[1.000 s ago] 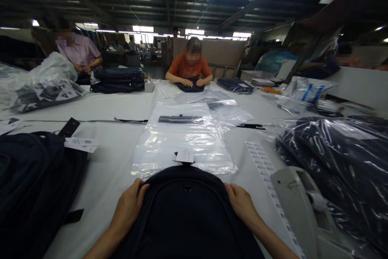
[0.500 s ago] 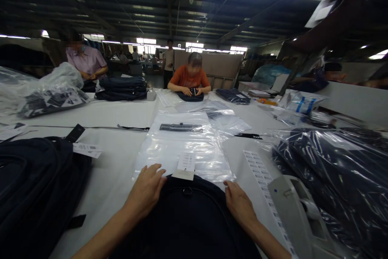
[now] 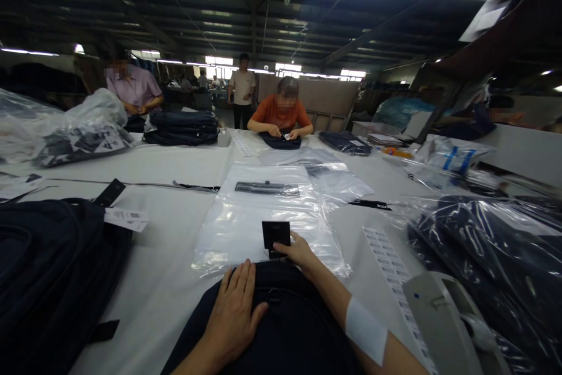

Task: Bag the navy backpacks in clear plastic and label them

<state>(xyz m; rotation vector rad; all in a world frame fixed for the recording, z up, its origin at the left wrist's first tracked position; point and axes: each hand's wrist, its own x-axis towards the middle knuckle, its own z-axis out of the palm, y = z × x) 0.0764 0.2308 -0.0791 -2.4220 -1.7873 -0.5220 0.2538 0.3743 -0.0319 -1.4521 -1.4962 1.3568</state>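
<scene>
A dark navy backpack [image 3: 302, 322] lies in front of me, its rounded top pointing away. My left hand [image 3: 237, 308] rests flat on its upper left part, fingers stretched out. My right hand [image 3: 296, 249] pinches a black hang tag [image 3: 276, 234] between thumb and fingers, just beyond the backpack's top edge. A small metal ring [image 3: 274, 295] shows on the backpack between my arms. Beyond the tag lies a stack of clear plastic bags [image 3: 263, 211] with a printed black panel. A pale patch [image 3: 366, 328] is on my right forearm.
Another dark backpack [image 3: 39, 258] with white tags [image 3: 127, 217] lies left. At right are a label strip [image 3: 389, 267], a grey tape dispenser [image 3: 452, 316] and plastic-wrapped backpacks [image 3: 496, 258]. Across the table a person in orange [image 3: 281, 114] handles a dark item; another person [image 3: 134, 88] works at far left.
My left hand has moved onto the backpack and lies flat. My right hand has gone from the backpack's right edge to the tag, which now shows a black side instead of white.
</scene>
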